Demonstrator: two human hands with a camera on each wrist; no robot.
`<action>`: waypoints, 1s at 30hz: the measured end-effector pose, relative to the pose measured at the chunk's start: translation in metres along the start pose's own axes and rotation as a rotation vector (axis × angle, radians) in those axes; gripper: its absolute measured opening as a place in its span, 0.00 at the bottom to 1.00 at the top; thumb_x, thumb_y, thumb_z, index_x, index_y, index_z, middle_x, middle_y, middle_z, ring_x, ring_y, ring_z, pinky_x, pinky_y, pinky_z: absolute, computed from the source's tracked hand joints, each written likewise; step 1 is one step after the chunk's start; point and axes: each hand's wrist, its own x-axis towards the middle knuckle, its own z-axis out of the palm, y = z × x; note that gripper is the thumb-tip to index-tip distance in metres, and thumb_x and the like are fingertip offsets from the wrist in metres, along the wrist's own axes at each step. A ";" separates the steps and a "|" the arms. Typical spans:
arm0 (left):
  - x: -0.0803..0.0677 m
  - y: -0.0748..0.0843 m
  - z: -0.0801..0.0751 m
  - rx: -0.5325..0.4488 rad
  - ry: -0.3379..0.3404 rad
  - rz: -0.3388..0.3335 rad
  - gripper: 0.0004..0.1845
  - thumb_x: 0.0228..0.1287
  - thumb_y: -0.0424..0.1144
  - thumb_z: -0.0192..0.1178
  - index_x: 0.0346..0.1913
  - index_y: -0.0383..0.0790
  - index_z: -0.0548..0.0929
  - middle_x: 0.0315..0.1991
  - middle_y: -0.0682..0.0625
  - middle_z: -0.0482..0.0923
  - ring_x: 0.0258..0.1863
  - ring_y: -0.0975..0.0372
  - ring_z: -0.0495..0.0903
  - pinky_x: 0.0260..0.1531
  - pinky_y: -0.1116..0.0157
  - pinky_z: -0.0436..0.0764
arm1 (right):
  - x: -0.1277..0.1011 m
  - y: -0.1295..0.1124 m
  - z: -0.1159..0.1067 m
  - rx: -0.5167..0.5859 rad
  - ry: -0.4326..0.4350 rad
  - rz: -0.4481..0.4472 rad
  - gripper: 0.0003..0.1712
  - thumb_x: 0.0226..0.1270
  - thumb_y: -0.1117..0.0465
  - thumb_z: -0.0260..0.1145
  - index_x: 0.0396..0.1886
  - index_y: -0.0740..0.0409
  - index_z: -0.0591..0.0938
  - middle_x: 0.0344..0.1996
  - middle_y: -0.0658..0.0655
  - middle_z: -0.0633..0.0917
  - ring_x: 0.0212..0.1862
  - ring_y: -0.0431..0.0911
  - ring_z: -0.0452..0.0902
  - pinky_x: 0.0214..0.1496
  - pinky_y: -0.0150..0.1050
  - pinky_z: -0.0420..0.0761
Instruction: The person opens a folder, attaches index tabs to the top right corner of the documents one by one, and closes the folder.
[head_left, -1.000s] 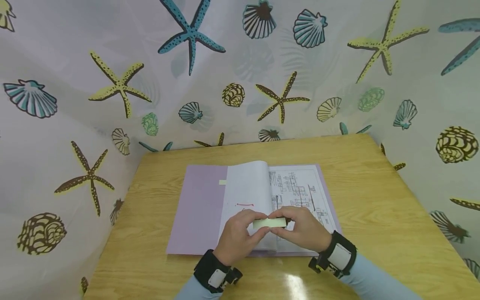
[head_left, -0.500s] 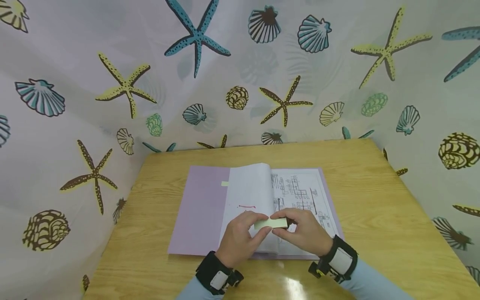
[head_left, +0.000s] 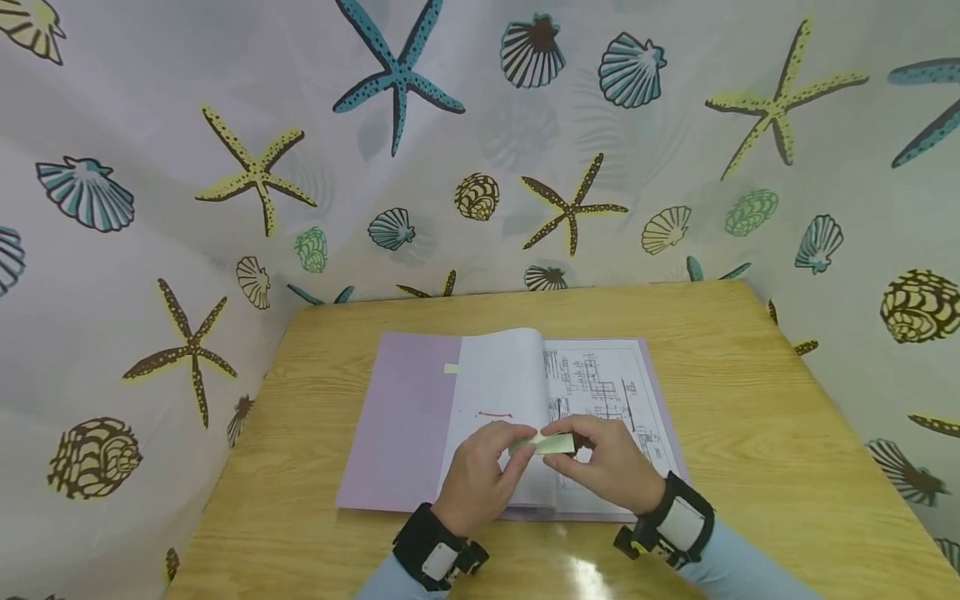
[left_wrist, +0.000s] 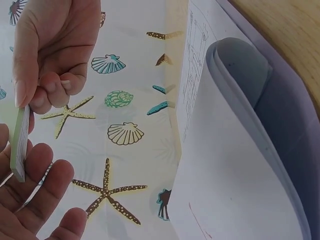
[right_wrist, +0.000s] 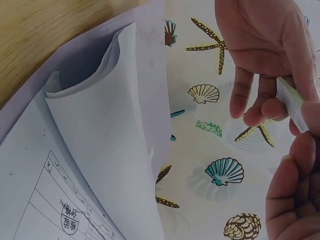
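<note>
A small pale green sticky-note pad [head_left: 553, 444] is held above an open lilac folder [head_left: 405, 417]. My left hand [head_left: 480, 471] pinches its left end, the thumb lying over the near face. My right hand [head_left: 611, 458] grips the other end between thumb and fingers. In the left wrist view the pad [left_wrist: 21, 142] appears edge-on, a thin block with printed backing. The right wrist view shows the pad's backing [right_wrist: 291, 106] between both hands, the left hand's lower fingers spread. Whether a top leaf is lifted, I cannot tell.
In the folder, a white sheet [head_left: 498, 367] curls over to the left, marked with a red line. A printed drawing [head_left: 600, 379] lies at right. A pale green tab [head_left: 451, 368] sticks out at the sheet's left edge. The wooden table [head_left: 720, 392] meets a shell-patterned curtain [head_left: 450, 125].
My left thumb has slid up onto the near face of the pad, covering more of its left end. The right hand keeps its hold. The head view has shifted slightly.
</note>
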 end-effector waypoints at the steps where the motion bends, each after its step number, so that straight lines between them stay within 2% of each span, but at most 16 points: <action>1: 0.000 0.000 0.000 0.004 0.008 0.009 0.11 0.72 0.42 0.54 0.47 0.41 0.82 0.39 0.54 0.83 0.44 0.66 0.80 0.44 0.67 0.80 | 0.000 -0.001 0.000 0.001 0.002 0.008 0.15 0.51 0.74 0.72 0.40 0.65 0.82 0.31 0.52 0.85 0.28 0.36 0.78 0.24 0.32 0.78; 7: 0.000 -0.002 0.000 0.021 0.037 0.030 0.11 0.72 0.40 0.53 0.47 0.39 0.82 0.39 0.53 0.82 0.42 0.65 0.80 0.40 0.67 0.79 | 0.004 -0.004 0.001 0.010 0.020 0.049 0.19 0.50 0.75 0.73 0.43 0.66 0.79 0.30 0.54 0.85 0.27 0.39 0.79 0.26 0.36 0.81; 12: -0.001 -0.002 0.000 0.025 0.042 0.016 0.11 0.73 0.40 0.52 0.47 0.40 0.82 0.37 0.54 0.81 0.39 0.67 0.78 0.36 0.70 0.77 | 0.001 0.009 0.004 0.029 0.020 0.050 0.17 0.51 0.75 0.72 0.40 0.61 0.78 0.33 0.53 0.85 0.29 0.40 0.80 0.28 0.36 0.82; 16: 0.000 -0.002 0.001 0.028 0.064 0.039 0.12 0.70 0.43 0.57 0.49 0.40 0.81 0.42 0.52 0.81 0.45 0.64 0.78 0.43 0.68 0.79 | -0.002 0.024 0.006 0.001 0.006 0.026 0.14 0.53 0.71 0.73 0.36 0.54 0.80 0.33 0.49 0.86 0.31 0.39 0.80 0.30 0.34 0.81; 19: 0.001 -0.001 0.002 0.043 0.088 0.062 0.18 0.63 0.47 0.64 0.51 0.39 0.80 0.48 0.49 0.78 0.51 0.60 0.76 0.50 0.64 0.78 | -0.003 0.030 0.007 -0.052 0.003 -0.013 0.14 0.53 0.68 0.74 0.36 0.50 0.81 0.32 0.45 0.85 0.31 0.36 0.79 0.31 0.33 0.81; 22: 0.002 0.002 0.004 0.065 0.119 0.071 0.21 0.58 0.48 0.68 0.50 0.39 0.80 0.49 0.49 0.76 0.52 0.58 0.74 0.49 0.65 0.77 | -0.003 0.031 0.007 -0.087 -0.002 -0.054 0.13 0.53 0.67 0.74 0.35 0.48 0.81 0.31 0.42 0.84 0.31 0.35 0.78 0.31 0.33 0.80; 28: 0.002 0.005 0.004 0.097 0.171 0.059 0.05 0.63 0.40 0.64 0.36 0.43 0.81 0.37 0.54 0.75 0.42 0.62 0.74 0.38 0.71 0.76 | 0.000 0.028 0.010 -0.133 -0.030 -0.101 0.11 0.55 0.64 0.73 0.35 0.48 0.80 0.31 0.42 0.84 0.32 0.34 0.77 0.34 0.28 0.78; 30: 0.002 0.005 0.003 0.082 0.177 0.045 0.03 0.65 0.38 0.61 0.34 0.44 0.80 0.34 0.55 0.75 0.38 0.63 0.75 0.36 0.71 0.75 | 0.000 0.028 0.010 -0.138 -0.032 -0.100 0.11 0.56 0.63 0.73 0.36 0.49 0.80 0.32 0.43 0.84 0.32 0.34 0.78 0.35 0.27 0.78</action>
